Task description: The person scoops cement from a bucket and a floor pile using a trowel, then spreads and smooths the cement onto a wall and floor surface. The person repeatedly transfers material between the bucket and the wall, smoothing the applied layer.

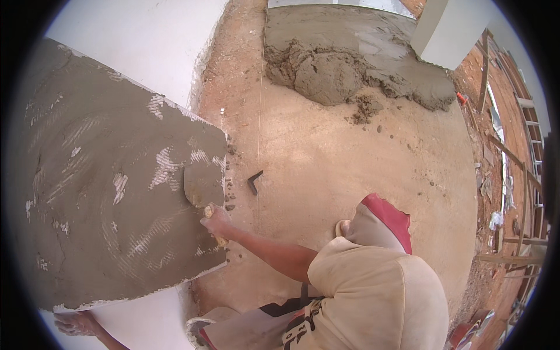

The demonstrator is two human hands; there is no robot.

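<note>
At the lower left my left hand [76,324], its forearm entering from the lower edge, grips the near edge of a large tile [166,166] from beneath. Grey mortar [87,192] coats the tile's upward face, with ribbed pale patches showing through. A co-worker in a beige shirt [379,297] and a red and beige cap [382,224] bends in from the right. The co-worker's hand [216,224] holds a trowel [201,184] by its wooden handle, its blade flat on the mortar near the tile's right edge. My right hand is out of view.
A heap of wet mortar [329,76] lies on the tan floor [350,151], beside a white pillar [449,32]. A taut string [261,116] runs past a black L-shaped piece [255,182]. A bucket [198,326] stands near the co-worker. Timber poles [507,151] stand at right.
</note>
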